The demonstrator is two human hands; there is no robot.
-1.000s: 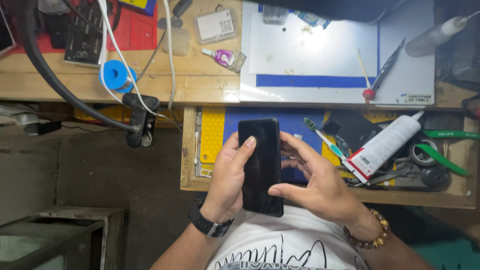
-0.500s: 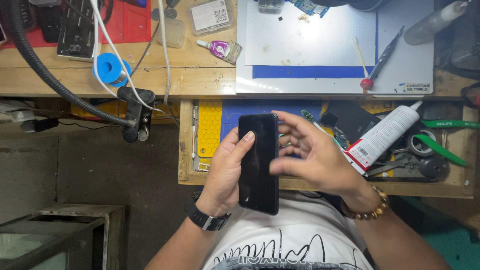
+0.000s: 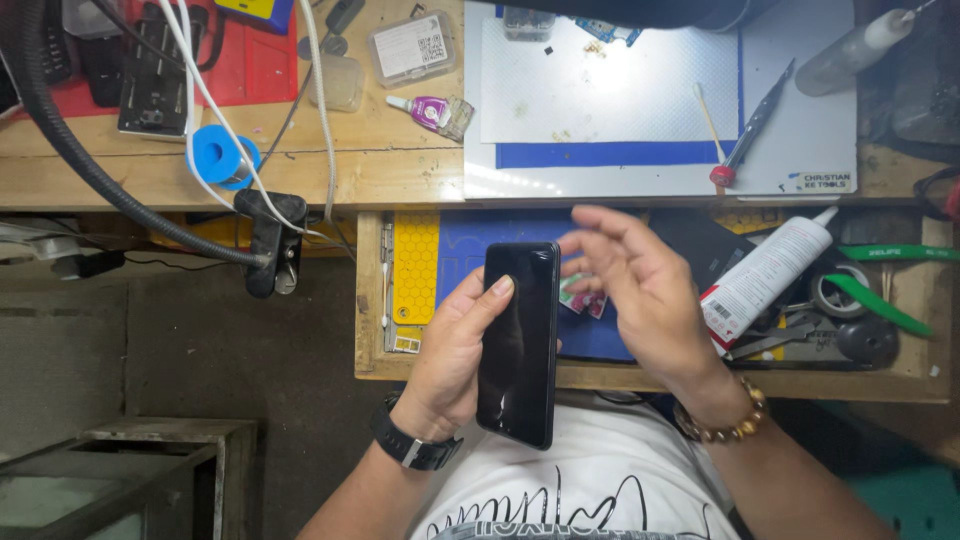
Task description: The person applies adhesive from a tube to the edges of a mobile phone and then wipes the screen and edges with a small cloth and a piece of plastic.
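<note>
In the head view, at centre frame, we grip a black smartphone [image 3: 519,343] in our left hand [image 3: 455,355], thumb on its dark screen, fingers curled behind. Our right hand [image 3: 640,292] hovers just right of it, fingers loosely spread and blurred, above the open drawer [image 3: 370,300] holding a white glue tube [image 3: 765,277].

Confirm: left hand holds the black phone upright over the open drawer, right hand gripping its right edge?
Not quite. The head view shows the left hand alone holding the black phone over the open drawer; the right hand is open beside it, off the phone.
</note>
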